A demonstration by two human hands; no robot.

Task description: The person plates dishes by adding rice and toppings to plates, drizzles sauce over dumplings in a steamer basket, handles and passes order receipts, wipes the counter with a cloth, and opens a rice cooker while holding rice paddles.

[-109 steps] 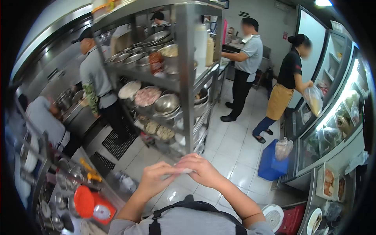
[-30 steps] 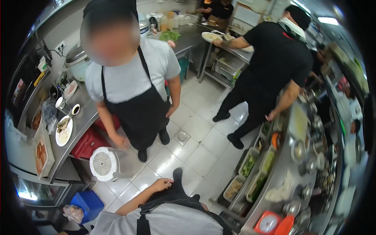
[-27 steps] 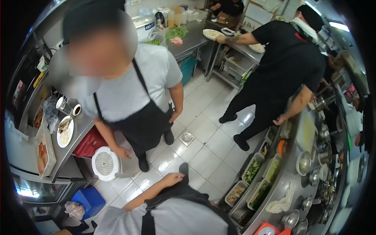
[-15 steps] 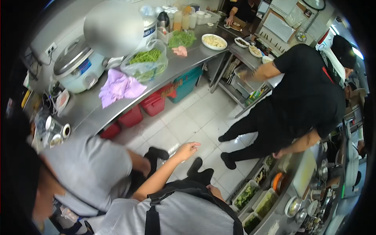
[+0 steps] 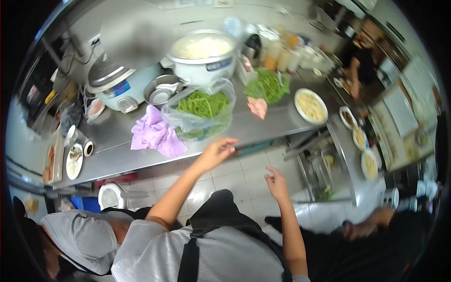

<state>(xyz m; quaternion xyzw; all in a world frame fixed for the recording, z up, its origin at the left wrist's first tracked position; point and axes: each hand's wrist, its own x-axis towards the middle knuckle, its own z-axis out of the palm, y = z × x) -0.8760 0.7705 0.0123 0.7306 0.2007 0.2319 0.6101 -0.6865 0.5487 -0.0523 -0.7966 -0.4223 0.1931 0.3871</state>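
My left hand [image 5: 217,154] is in front of the steel counter's edge, its fingers loosely stretched and nothing in it. It is nearest to a clear plastic bag [image 5: 220,98] of green vegetable stalks [image 5: 202,105]. Over the floor tiles, lower and to the right, my right hand [image 5: 276,183] is also empty with its fingers apart. Left of the bag lies a crumpled purple cloth [image 5: 157,134]. Right of it are a pink cloth [image 5: 257,107], a heap of leafy greens [image 5: 268,86] and a white oval dish [image 5: 324,117] of pale shredded food.
Two large cookers, one lidded [image 5: 117,89] and one open with rice [image 5: 202,46], stand along the steel counter [image 5: 263,129]. A white stool [image 5: 111,197] is below. Co-workers stand at left [image 5: 80,235] and right [image 5: 376,244]; another person [image 5: 364,70] is at the far right.
My view has turned toward the counter, which now fills the middle. My left hand is near the counter edge and my right hand has come into full view. The dark-clothed co-worker now appears lower right.
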